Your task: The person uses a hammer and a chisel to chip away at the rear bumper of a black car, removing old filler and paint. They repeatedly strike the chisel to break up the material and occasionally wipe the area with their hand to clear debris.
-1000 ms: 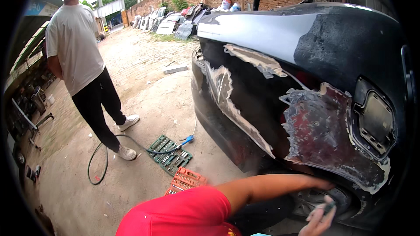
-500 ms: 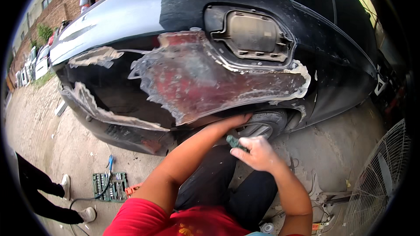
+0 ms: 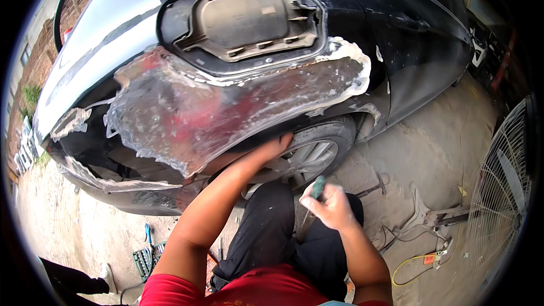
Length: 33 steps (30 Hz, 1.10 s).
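Note:
My left hand (image 3: 277, 146) reaches into the wheel arch above the car's rear tyre (image 3: 340, 131); its fingertips are hidden there. My right hand (image 3: 331, 208) is closed around the green handle of a screwdriver (image 3: 319, 186), held over my knees with its thin shaft slanting down. Above my left arm spreads a bare, reddish-brown body panel (image 3: 226, 110) with ragged, torn edges and whitish filler at its right end. A silver spoked wheel rim (image 3: 309, 158) shows between my two hands.
An open fuel-flap recess (image 3: 243, 20) sits above the panel. At lower left lie a socket set (image 3: 144, 258) and a blue-handled tool (image 3: 148, 233), near another person's shoe (image 3: 107, 277). A large wire fan (image 3: 498, 192) stands right, beside a metal jack (image 3: 422, 212) and a yellow cable (image 3: 396, 269).
The view has shifted toward the wheel, bringing more of it in sight. My right hand has turned the screwdriver so its shaft shows below the fist. My left hand stays at the wheel arch.

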Each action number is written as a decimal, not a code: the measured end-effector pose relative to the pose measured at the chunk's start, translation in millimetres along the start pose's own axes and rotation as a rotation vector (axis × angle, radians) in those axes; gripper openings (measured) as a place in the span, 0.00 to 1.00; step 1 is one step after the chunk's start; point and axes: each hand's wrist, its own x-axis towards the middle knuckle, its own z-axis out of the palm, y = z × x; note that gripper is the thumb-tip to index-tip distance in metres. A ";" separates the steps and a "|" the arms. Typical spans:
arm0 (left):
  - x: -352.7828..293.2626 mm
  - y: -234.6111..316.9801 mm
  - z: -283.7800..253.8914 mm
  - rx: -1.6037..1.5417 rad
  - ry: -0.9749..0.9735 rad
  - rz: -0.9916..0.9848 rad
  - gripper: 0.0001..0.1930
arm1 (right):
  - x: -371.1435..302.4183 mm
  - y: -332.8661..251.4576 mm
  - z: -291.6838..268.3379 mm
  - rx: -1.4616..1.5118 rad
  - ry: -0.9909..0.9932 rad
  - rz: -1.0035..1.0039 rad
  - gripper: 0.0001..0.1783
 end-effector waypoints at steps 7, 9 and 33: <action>3.6 -3.5 9.0 0.093 0.179 0.144 0.23 | 57.3 -71.9 -52.0 0.084 0.239 -0.480 0.14; 1.9 -3.3 7.0 0.093 0.137 0.103 0.24 | 77.0 -104.3 -60.8 -0.019 0.215 -0.588 0.15; 1.6 -7.4 16.5 -0.107 0.236 0.177 0.25 | 198.2 -187.1 10.7 0.995 0.195 -0.566 0.31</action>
